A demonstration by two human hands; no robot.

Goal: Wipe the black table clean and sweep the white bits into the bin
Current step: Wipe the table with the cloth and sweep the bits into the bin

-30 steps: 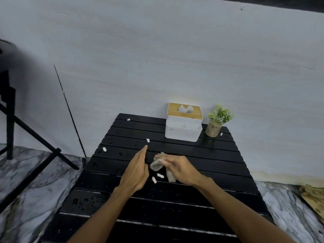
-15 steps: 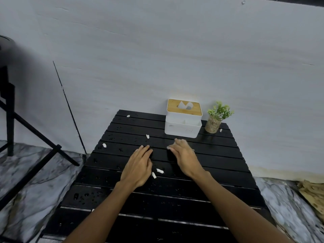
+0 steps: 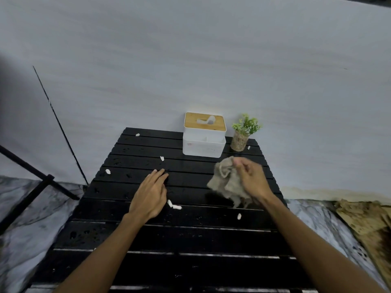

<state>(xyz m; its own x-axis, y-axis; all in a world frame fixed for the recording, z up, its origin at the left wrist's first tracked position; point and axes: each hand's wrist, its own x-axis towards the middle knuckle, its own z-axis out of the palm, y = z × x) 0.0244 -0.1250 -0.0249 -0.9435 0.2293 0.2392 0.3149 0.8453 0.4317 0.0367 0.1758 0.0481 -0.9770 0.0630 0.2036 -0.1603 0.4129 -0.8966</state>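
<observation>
The black slatted table (image 3: 190,240) carries water drops and several white bits, among them a pair (image 3: 174,205) beside my left hand, one (image 3: 239,216) toward the right and one (image 3: 108,171) near the left edge. My left hand (image 3: 150,195) lies flat on the slats with straight fingers. Over the right half of the table my right hand (image 3: 251,178) pinches a crumpled grey cloth (image 3: 227,182), which hangs lifted above the surface. No bin is in view.
A white tissue box with a wooden lid (image 3: 204,134) and a small potted plant (image 3: 243,132) stand at the table's far edge against the white wall. A black stand's legs (image 3: 36,182) are on the marble floor at left. Brown cardboard (image 3: 368,225) lies at right.
My right hand moved right from the table's middle and lifted the grey cloth, which now hangs loose. The left hand stayed flat in nearly the same spot.
</observation>
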